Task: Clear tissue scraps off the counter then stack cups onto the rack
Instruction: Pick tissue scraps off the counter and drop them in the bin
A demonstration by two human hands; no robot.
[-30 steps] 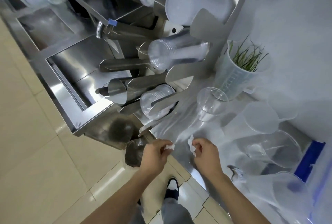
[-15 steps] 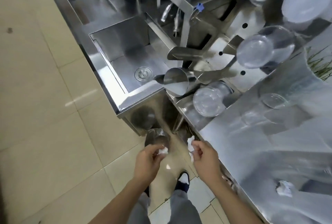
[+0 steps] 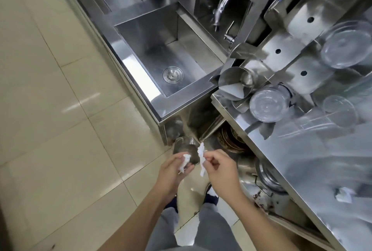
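The left hand (image 3: 173,172) had its fingers curled shut around a crumpled white tissue scrap (image 3: 184,161), and the right hand (image 3: 218,167) pinched a thin torn white tissue strip (image 3: 202,159) between thumb and forefinger, both held off the near-left edge of the stainless steel counter (image 3: 314,166) above the floor. Another small wadded white tissue scrap (image 3: 344,194) lay on the counter to the near right. Such paper looked nearly weightless, soft and easily torn, so a light fingertip pinch on the bunched middle would probably serve best.
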